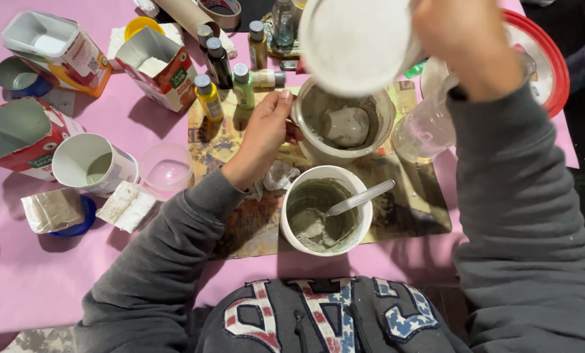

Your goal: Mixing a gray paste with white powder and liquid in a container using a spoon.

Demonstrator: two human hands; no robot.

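My left hand [264, 134] grips the left rim of a white bowl [378, 124] that holds grey paste with a paler lump in its middle. My right hand [465, 42] holds a white round container [354, 42] tipped over that bowl, its pale bottom facing me. Nearer to me stands a second white bowl [291, 229] with grey-green paste and a white spoon [358, 199] resting in it. Both bowls sit on a stained board [416, 209].
Small paint bottles [223, 82] stand behind my left hand. Cut-open cartons [158, 65], a white cup [86, 163], a clear cup [167, 167] and a glass measuring jug [426, 131] crowd the pink tablecloth [24, 274]. A red-rimmed plate [557, 72] lies at the far right.
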